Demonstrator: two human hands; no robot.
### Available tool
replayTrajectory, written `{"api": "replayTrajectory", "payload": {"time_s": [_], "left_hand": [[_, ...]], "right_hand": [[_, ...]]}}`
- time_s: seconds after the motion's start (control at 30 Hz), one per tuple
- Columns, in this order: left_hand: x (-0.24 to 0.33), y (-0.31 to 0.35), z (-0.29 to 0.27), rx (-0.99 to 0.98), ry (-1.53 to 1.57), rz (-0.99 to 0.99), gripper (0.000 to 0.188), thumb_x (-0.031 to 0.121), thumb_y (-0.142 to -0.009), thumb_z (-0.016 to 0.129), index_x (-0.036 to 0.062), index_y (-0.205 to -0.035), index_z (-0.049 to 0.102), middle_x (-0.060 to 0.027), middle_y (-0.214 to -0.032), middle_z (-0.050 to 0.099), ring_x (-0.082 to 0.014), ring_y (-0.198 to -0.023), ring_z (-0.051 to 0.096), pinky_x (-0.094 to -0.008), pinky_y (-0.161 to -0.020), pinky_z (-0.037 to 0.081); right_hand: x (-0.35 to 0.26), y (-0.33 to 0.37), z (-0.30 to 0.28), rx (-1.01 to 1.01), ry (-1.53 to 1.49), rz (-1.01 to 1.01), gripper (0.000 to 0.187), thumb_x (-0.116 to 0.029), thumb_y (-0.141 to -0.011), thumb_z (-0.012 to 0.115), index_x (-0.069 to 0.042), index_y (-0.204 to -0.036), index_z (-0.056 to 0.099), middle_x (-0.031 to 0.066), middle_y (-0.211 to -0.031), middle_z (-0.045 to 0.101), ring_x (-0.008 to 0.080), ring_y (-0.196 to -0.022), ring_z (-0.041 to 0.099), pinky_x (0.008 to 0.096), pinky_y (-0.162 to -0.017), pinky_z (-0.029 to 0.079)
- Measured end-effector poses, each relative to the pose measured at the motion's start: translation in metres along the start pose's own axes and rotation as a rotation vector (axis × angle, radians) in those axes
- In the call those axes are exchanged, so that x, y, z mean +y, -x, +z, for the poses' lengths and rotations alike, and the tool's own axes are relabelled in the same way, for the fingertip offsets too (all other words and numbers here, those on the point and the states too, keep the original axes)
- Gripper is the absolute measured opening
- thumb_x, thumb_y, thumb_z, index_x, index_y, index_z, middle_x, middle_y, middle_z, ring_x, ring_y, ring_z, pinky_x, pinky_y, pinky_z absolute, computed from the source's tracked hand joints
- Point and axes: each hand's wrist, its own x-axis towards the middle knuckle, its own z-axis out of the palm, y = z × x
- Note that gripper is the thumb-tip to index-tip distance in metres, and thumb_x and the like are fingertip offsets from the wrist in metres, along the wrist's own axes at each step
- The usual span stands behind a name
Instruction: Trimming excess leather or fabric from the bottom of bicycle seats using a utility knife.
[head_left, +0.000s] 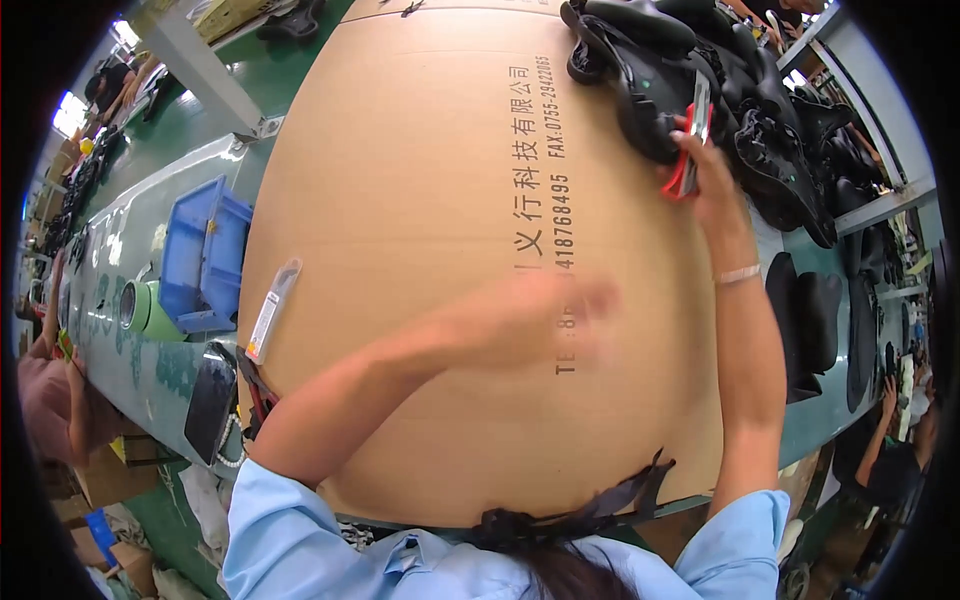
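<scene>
My right hand is closed around a red and silver utility knife, raised over the far right part of a large cardboard sheet. Just beyond the knife lies a heap of black, curved, saddle-like moulded pieces. Above the middle of the cardboard, my left hand is smeared by motion, so its fingers cannot be made out. Torn black strips lie along the near edge, close to my body.
Left of the cardboard are a blue plastic bin, a green tape roll and a phone. A clear, labelled narrow packet lies on the cardboard's left edge. Metal posts rise at both sides. Other people work nearby.
</scene>
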Motion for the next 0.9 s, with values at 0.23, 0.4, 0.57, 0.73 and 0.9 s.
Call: {"api": "replayTrajectory", "payload": {"time_s": [0.23,0.4,0.57,0.73,0.9], "left_hand": [[-0.035,0.002,0.015,0.785,0.411,0.054,0.099,0.038,-0.071,0.084,-0.0054,-0.141,0.029,-0.0177,-0.126,0.052,-0.0221,-0.116,0.052,-0.0327,-0.101,0.042],[-0.035,0.065,-0.005,0.618,0.400,0.023,0.081,0.027,-0.069,0.084,0.0012,-0.136,0.046,-0.0087,-0.126,0.057,-0.0190,-0.117,0.052,-0.0308,-0.102,0.040],[-0.030,0.081,-0.023,0.106,0.054,-0.021,0.049,0.015,-0.076,0.076,0.0051,-0.122,0.063,-0.0045,-0.114,0.065,-0.0170,-0.110,0.057,-0.0291,-0.098,0.041],[0.015,0.088,0.050,1.045,-0.892,0.004,0.025,0.030,-0.076,0.076,0.0068,-0.081,0.067,-0.0088,-0.081,0.062,-0.0267,-0.085,0.059,-0.0406,-0.078,0.047],[0.002,0.082,0.129,0.981,-0.821,-0.180,0.035,0.038,-0.074,0.076,0.0091,-0.064,0.059,-0.0048,-0.070,0.055,-0.0234,-0.075,0.054,-0.0369,-0.068,0.041]], "right_hand": [[-0.011,0.244,0.125,-0.204,-0.332,0.422,0.067,-0.012,-0.088,0.064,-0.008,-0.146,0.031,0.0154,-0.109,0.063,0.0207,-0.091,0.067,0.0311,-0.071,0.056],[-0.043,0.339,0.074,-0.236,0.057,0.219,0.042,-0.009,-0.087,0.069,-0.001,-0.125,0.054,0.0088,-0.086,0.067,0.0136,-0.070,0.063,0.0260,-0.065,0.051],[-0.036,0.341,0.069,0.159,0.136,0.286,0.039,-0.006,-0.085,0.068,0.000,-0.120,0.053,0.0077,-0.100,0.063,0.0063,-0.073,0.057,0.0203,-0.056,0.048],[-0.026,0.376,0.071,0.055,0.029,0.449,0.047,-0.005,-0.084,0.069,-0.001,-0.125,0.048,0.0099,-0.105,0.060,0.0093,-0.079,0.060,0.0221,-0.062,0.054],[-0.021,0.396,0.094,-0.015,-0.048,0.522,0.044,-0.007,-0.087,0.068,0.000,-0.125,0.046,0.0093,-0.107,0.059,0.0105,-0.080,0.061,0.0245,-0.065,0.055]]}}
